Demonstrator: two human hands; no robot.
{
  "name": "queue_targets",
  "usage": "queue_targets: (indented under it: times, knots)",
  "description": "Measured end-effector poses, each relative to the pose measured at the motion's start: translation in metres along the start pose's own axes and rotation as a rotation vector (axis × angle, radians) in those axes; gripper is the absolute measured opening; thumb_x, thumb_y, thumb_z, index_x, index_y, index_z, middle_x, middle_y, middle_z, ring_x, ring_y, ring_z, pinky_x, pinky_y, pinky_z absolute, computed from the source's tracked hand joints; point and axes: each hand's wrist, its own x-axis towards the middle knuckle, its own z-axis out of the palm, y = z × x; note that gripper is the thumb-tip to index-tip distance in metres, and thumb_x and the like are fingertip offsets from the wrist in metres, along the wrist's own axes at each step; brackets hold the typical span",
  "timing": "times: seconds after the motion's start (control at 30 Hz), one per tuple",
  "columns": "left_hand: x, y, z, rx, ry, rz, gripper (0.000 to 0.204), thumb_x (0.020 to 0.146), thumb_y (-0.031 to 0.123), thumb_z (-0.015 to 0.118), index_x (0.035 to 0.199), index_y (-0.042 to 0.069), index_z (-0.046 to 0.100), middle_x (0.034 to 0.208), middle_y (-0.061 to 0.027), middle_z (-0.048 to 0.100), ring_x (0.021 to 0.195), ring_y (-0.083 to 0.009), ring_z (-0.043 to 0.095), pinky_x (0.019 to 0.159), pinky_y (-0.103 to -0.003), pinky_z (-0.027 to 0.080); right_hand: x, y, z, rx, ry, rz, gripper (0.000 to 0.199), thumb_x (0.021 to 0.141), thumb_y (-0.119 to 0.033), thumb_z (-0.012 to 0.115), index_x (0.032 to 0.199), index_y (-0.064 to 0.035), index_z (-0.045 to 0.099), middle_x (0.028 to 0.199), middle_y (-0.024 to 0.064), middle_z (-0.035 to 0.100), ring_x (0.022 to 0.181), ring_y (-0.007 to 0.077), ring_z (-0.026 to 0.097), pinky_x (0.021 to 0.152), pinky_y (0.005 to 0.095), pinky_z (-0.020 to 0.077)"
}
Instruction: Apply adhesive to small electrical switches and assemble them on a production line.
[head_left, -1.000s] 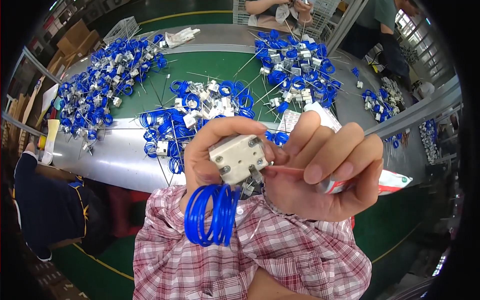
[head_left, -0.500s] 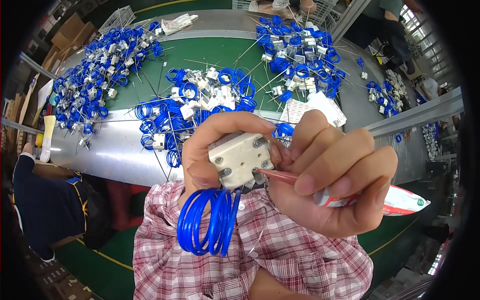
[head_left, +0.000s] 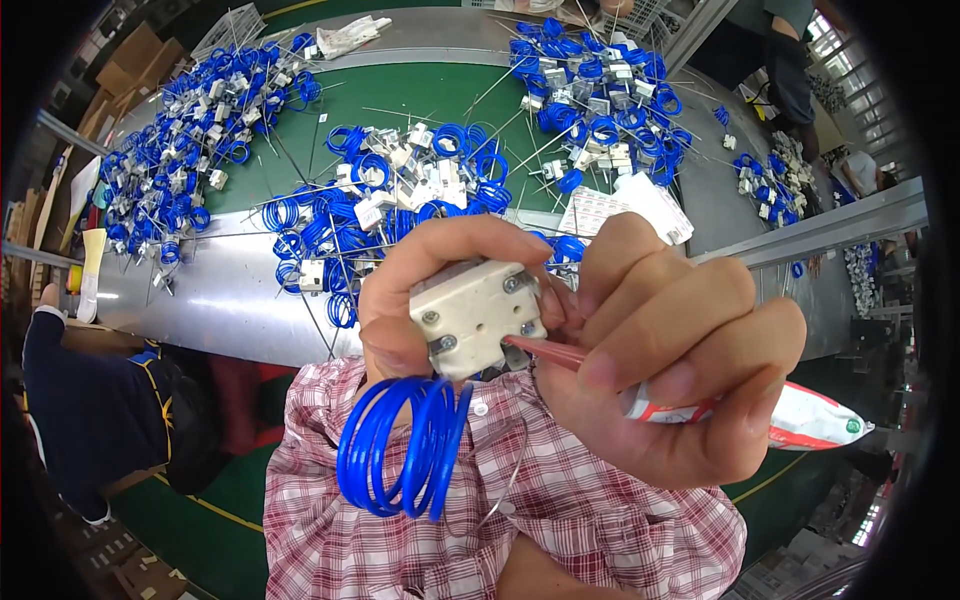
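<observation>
Head view. The left hand (head_left: pixel 440 300) is gripping a small white ceramic block (head_left: pixel 478 318) between thumb and curled fingers, holding it close to the camera above a plaid sleeve (head_left: pixel 500 500). Four metal screw heads are showing on the block's upper face. A coil of blue tubing (head_left: pixel 405 460) is hanging from the block's underside, looped several times and dangling in front of the sleeve. The right hand (head_left: pixel 680 370) is closed around a squeeze tube (head_left: pixel 800 418), white with red and green print, and is pressing its thin reddish nozzle (head_left: pixel 545 350) against the block's right edge, near the lower right screw.

Doing this step well probably means keeping the block steady in the left hand, holding the nozzle tip seated at one spot, and squeezing gently so that only a small amount is coming out; too hard a squeeze would likely be smearing the screws or the tubing.

Beyond the hands, a green-topped work table (head_left: pixel 400 110) with a bare metal edge is carrying several heaps of similar white blocks with blue coils (head_left: pixel 400 190) and thin straight wires. Another person in dark blue clothing (head_left: pixel 90 410) is sitting at the left.
</observation>
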Motion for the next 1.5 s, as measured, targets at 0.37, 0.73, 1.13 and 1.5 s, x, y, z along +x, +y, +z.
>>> queue_targets:
  times: [0.37,0.73,1.13,1.5]
  knots:
    - [-0.002,0.001,0.003,0.032,0.02,-0.012,0.088,0.067,0.069,0.043,0.102,-0.012,0.047,0.082,-0.0175,0.058,0.078,-0.0229,0.059,0.069,-0.032,0.05,0.001,-0.01,-0.003,-0.094,-0.088,0.059,0.027,0.089,-0.026,0.032,0.071,-0.0064,0.039,0.059,0.0111,0.048,0.037,0.0119,0.03,0.046,0.028,0.0296]
    - [-0.006,-0.003,0.003,-0.048,0.012,-0.057,0.085,0.072,0.068,0.041,0.105,-0.011,0.045,0.085,-0.0171,0.057,0.08,-0.0222,0.058,0.072,-0.032,0.049,0.002,0.002,0.0,0.05,-0.178,-0.129,0.029,0.09,-0.028,0.03,0.073,-0.0068,0.039,0.063,0.0111,0.05,0.036,0.0127,0.034,0.047,0.0286,0.0328]
    - [-0.008,-0.002,-0.004,-0.106,-0.008,-0.101,0.084,0.073,0.067,0.042,0.104,-0.011,0.046,0.087,-0.0171,0.058,0.081,-0.0204,0.058,0.073,-0.031,0.048,-0.004,0.001,-0.007,-0.135,-0.212,-0.113,0.029,0.091,-0.03,0.031,0.075,-0.0069,0.04,0.066,0.0103,0.052,0.036,0.0128,0.036,0.046,0.0276,0.0326]
    - [-0.008,0.01,-0.004,0.196,0.083,-0.255,0.084,0.071,0.064,0.047,0.102,-0.014,0.047,0.089,-0.0213,0.057,0.081,-0.0232,0.059,0.073,-0.033,0.05,0.004,0.006,-0.004,-0.022,-0.268,0.027,0.028,0.09,-0.029,0.033,0.074,-0.0074,0.041,0.064,0.0098,0.053,0.037,0.0124,0.036,0.044,0.0265,0.0313]
